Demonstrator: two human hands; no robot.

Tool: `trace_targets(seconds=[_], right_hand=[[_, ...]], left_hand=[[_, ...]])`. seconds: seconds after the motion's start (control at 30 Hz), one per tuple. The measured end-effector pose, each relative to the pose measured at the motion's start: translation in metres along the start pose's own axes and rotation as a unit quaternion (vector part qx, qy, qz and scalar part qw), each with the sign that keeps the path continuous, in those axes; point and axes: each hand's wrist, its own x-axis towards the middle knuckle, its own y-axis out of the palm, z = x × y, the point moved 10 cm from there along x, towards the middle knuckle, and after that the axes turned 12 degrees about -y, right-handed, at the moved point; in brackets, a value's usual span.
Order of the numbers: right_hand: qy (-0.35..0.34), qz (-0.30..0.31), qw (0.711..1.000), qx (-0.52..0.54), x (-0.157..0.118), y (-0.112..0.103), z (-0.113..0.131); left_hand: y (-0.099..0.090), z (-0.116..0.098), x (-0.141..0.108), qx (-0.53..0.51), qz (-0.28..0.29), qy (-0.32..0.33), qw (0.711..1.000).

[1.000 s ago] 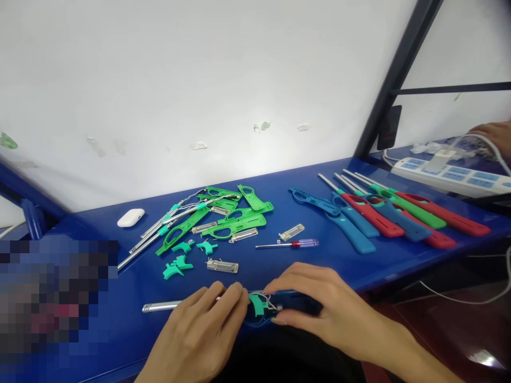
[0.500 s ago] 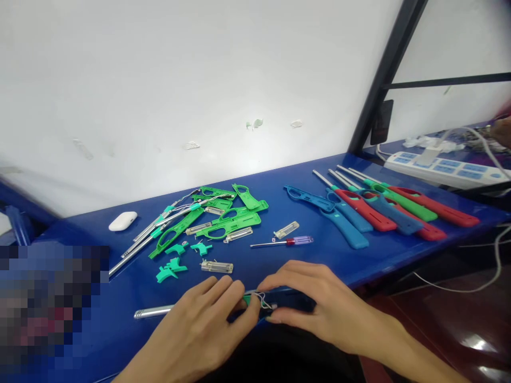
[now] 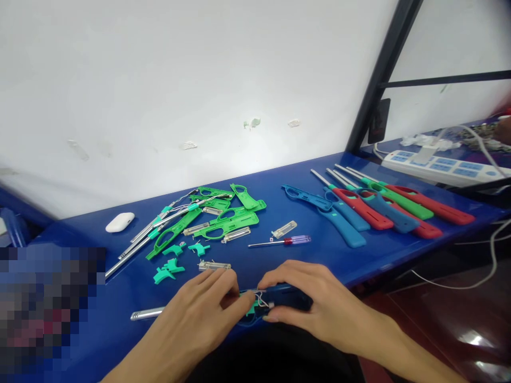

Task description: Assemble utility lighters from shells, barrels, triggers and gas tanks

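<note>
Near the front edge of the blue table, a dark blue lighter shell (image 3: 288, 296) lies with its inside facing up. White wires and a green part (image 3: 251, 308) show in it, and a metal tube (image 3: 147, 314) sticks out to the left. My left hand (image 3: 209, 308) is closed on the shell's tube end, thumb and fingers over the green part. My right hand (image 3: 313, 298) grips the shell's handle by its two long edges, with the thumb below and the fingers above. A clear fuel tank (image 3: 215, 265) lies just behind my left hand.
Green shell halves (image 3: 235, 221), metal tubes (image 3: 133, 242), green triggers (image 3: 167, 271) and clear tanks lie behind. A screwdriver (image 3: 297, 240) sits mid-table. Several red, blue and green lighters (image 3: 359, 207) are at right, a white case (image 3: 120, 222) at left, a power strip (image 3: 443, 167) beyond.
My left hand has moved slightly left and up, showing more of the blue shell and partly covering the nearby clear tank. My right hand has barely moved. The view has shifted slightly.
</note>
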Motion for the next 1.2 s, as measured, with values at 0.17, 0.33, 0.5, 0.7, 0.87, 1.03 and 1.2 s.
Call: trace_targets(seconds=[0.17,0.33,0.5,0.7,0.87,1.03,1.2], right_hand=[[-0.012,-0.034,0.999,0.0,0.001,-0.006,0.004],[-0.057,-0.069,0.996,-0.019,0.001,-0.006,0.011],[-0.08,-0.09,0.993,-0.011,0.005,-0.006,0.02],[-0.091,-0.113,0.989,-0.014,0.005,-0.008,0.023],[-0.084,-0.129,0.988,-0.023,0.005,-0.008,0.022],[-0.085,-0.126,0.988,-0.007,0.007,-0.009,0.022],[-0.088,-0.128,0.988,0.005,0.008,-0.01,0.021]], left_hand=[[0.0,0.0,-0.001,0.003,-0.026,-0.014,1.0],[-0.002,-0.001,-0.002,-0.006,-0.052,-0.026,0.998],[-0.001,0.001,-0.007,-0.012,-0.047,-0.038,0.998],[-0.008,-0.002,-0.006,-0.012,-0.071,-0.038,0.997],[-0.015,-0.004,-0.005,-0.002,-0.092,-0.034,0.995],[-0.015,-0.005,-0.008,-0.009,-0.09,-0.036,0.995],[-0.014,-0.004,-0.007,-0.004,-0.091,-0.038,0.995]])
